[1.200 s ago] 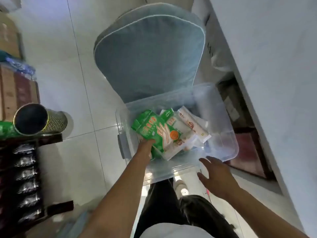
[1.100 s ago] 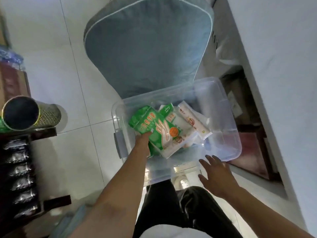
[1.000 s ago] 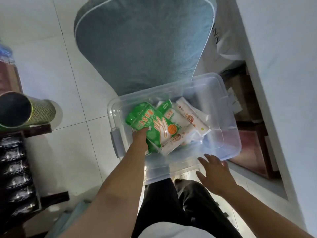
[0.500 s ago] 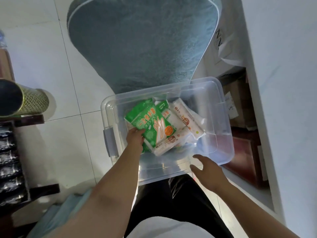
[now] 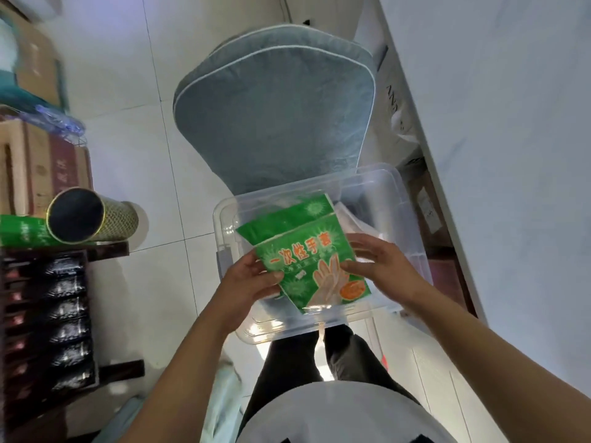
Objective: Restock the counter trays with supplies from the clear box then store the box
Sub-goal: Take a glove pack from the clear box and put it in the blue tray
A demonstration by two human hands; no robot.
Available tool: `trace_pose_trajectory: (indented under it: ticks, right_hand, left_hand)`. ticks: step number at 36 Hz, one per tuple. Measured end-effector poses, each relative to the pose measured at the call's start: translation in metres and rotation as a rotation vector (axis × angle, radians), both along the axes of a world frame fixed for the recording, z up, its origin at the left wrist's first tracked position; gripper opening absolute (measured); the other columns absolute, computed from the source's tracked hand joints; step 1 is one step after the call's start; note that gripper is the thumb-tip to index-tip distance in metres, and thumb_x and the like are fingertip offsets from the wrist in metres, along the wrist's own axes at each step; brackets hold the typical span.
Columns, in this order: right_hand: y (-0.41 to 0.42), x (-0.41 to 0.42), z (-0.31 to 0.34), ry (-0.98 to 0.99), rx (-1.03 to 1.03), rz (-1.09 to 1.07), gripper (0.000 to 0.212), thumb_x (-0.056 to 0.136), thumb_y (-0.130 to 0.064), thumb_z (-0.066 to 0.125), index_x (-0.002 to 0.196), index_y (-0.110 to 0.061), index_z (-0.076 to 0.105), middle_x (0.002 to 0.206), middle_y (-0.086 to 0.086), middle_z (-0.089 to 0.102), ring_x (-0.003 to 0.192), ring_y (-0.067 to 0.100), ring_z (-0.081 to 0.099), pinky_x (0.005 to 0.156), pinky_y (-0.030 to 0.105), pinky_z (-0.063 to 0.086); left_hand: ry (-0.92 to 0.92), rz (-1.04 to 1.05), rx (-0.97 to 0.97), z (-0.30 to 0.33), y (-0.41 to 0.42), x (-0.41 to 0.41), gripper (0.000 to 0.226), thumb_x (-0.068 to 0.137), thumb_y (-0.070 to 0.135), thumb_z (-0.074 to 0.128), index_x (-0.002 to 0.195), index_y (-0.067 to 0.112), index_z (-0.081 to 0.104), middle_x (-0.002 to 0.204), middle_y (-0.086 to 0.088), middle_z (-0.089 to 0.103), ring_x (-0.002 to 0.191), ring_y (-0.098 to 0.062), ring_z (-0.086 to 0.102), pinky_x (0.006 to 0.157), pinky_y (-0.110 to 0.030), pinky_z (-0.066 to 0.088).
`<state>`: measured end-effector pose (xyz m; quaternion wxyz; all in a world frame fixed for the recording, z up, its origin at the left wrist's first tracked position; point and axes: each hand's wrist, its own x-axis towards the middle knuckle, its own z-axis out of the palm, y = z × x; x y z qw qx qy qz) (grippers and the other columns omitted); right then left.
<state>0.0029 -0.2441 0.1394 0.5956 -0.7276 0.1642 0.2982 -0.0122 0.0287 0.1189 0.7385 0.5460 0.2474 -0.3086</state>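
Both hands were on the glove packs (image 5: 307,257). Left hand (image 5: 248,284) pinched the stack at its left edge, thumb on top, fingers curled under. Right hand (image 5: 380,266) had its fingertips on the right edge, thumb side on the print; it looked like a light pinch, with the fingers only partly curled.

Change vs half a second earlier: the packs had been lying in the clear box (image 5: 396,199) with only the left hand on them, and the right hand hovering empty near the front rim. At this moment the packs were lifted, held above the box opening and tilted, and the right hand had joined the grip. At least two green packs were stacked; the back one stuck out at upper left.

The box sat on the floor in front of the blue chair cushion (image 5: 275,110), beside the white table (image 5: 499,123) edge on the right. The packs hid most of the inside; some pale wrapping was visible at the right, but I couldn't tell what it was.

Read: pick from the box was done, transfer to the trays was next. No trays in view, so the drop spot was unknown. Storing the box not yet started.

Left of the floor: a dark rack with a mesh cylinder tin (image 5: 92,215) lying on its side and cardboard cartons (image 5: 41,174) behind.
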Motion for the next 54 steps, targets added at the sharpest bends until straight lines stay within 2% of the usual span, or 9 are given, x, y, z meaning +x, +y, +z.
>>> trace_pose_trajectory:
  ticks: [4, 11, 16, 21, 32, 41, 47, 50, 54]
  right_hand:
    - [-0.001, -0.015, 0.019, -0.045, 0.115, -0.018, 0.018, 0.08, 0.002, 0.073, 0.09, -0.012, 0.079, 0.091, 0.005, 0.079, 0.085, 0.024, 0.075, 0.074, 0.026, 0.06]
    - [-0.008, -0.059, 0.022, -0.122, -0.099, -0.07, 0.017, 0.081, 0.0, 0.074, 0.086, -0.015, 0.08, 0.081, -0.001, 0.079, 0.078, 0.022, 0.074, 0.076, 0.034, 0.059]
    - [-0.02, -0.089, 0.018, -0.186, -0.342, -0.101, 0.031, 0.08, -0.009, 0.077, 0.074, -0.039, 0.073, 0.07, -0.021, 0.074, 0.064, 0.0, 0.069, 0.06, 0.011, 0.047]
    - [-0.033, -0.112, 0.017, -0.113, -0.503, -0.151, 0.029, 0.08, -0.016, 0.077, 0.081, -0.045, 0.072, 0.073, -0.024, 0.073, 0.067, -0.002, 0.068, 0.068, 0.03, 0.055]
    - [-0.026, -0.136, 0.002, 0.022, -0.714, -0.218, 0.013, 0.082, -0.025, 0.078, 0.094, -0.024, 0.077, 0.081, -0.021, 0.065, 0.076, -0.007, 0.062, 0.064, 0.02, 0.043]
    - [-0.016, -0.137, -0.001, 0.052, -0.7, -0.386, 0.037, 0.079, -0.02, 0.079, 0.077, -0.051, 0.059, 0.076, -0.032, 0.063, 0.077, -0.019, 0.059, 0.063, 0.014, 0.04]
    - [-0.012, -0.143, -0.004, 0.046, -0.683, -0.431, 0.038, 0.079, -0.018, 0.079, 0.078, -0.052, 0.061, 0.086, -0.039, 0.065, 0.082, -0.016, 0.06, 0.065, 0.015, 0.042]
    - [-0.01, -0.142, -0.002, 0.023, -0.691, -0.43, 0.04, 0.08, -0.019, 0.077, 0.077, -0.054, 0.06, 0.083, -0.032, 0.068, 0.082, -0.015, 0.061, 0.065, 0.015, 0.042]
    - [-0.007, -0.138, 0.008, -0.048, -0.728, -0.363, 0.025, 0.081, -0.018, 0.078, 0.082, -0.041, 0.069, 0.082, -0.022, 0.068, 0.073, -0.007, 0.064, 0.065, 0.017, 0.044]
  left_hand:
    - [0.031, -0.036, -0.097, 0.014, -0.001, -0.012, 0.049, 0.072, 0.0, 0.076, 0.118, 0.014, 0.066, 0.113, -0.014, 0.073, 0.104, -0.032, 0.07, 0.079, -0.037, 0.059]
    - [0.163, -0.007, -0.119, -0.009, -0.025, -0.024, 0.043, 0.075, 0.003, 0.077, 0.117, 0.009, 0.067, 0.115, -0.016, 0.071, 0.108, -0.032, 0.069, 0.085, -0.042, 0.058]
    - [0.323, 0.056, 0.044, -0.051, -0.041, -0.016, 0.031, 0.088, 0.004, 0.069, 0.118, 0.01, 0.065, 0.107, -0.011, 0.073, 0.099, -0.025, 0.07, 0.088, -0.042, 0.056]
    - [0.444, 0.036, 0.243, -0.104, -0.047, 0.006, 0.023, 0.09, 0.005, 0.064, 0.112, 0.011, 0.061, 0.107, -0.013, 0.062, 0.097, -0.025, 0.058, 0.084, -0.038, 0.05]
    - [0.245, -0.267, 0.691, -0.193, -0.063, 0.078, 0.055, 0.089, 0.018, 0.067, 0.14, 0.008, 0.05, 0.132, -0.019, 0.059, 0.116, -0.038, 0.059, 0.099, -0.047, 0.05]
    - [0.239, -0.388, 0.94, -0.223, -0.066, 0.104, 0.041, 0.097, 0.029, 0.055, 0.119, -0.004, 0.064, 0.12, -0.02, 0.067, 0.11, -0.032, 0.065, 0.095, -0.04, 0.053]
    - [0.191, -0.356, 0.883, -0.215, -0.063, 0.103, 0.032, 0.098, 0.016, 0.052, 0.128, 0.01, 0.059, 0.127, -0.007, 0.064, 0.118, -0.023, 0.059, 0.081, -0.023, 0.045]
    - [0.014, -0.667, 1.028, -0.204, -0.065, 0.092, 0.024, 0.099, 0.017, 0.048, 0.121, 0.014, 0.058, 0.12, -0.002, 0.063, 0.115, -0.019, 0.058, 0.086, -0.023, 0.043]
    - [0.126, -0.366, 0.811, -0.161, -0.075, 0.081, 0.02, 0.094, 0.015, 0.058, 0.093, 0.0, 0.071, 0.092, -0.007, 0.068, 0.099, -0.029, 0.063, 0.075, -0.026, 0.048]
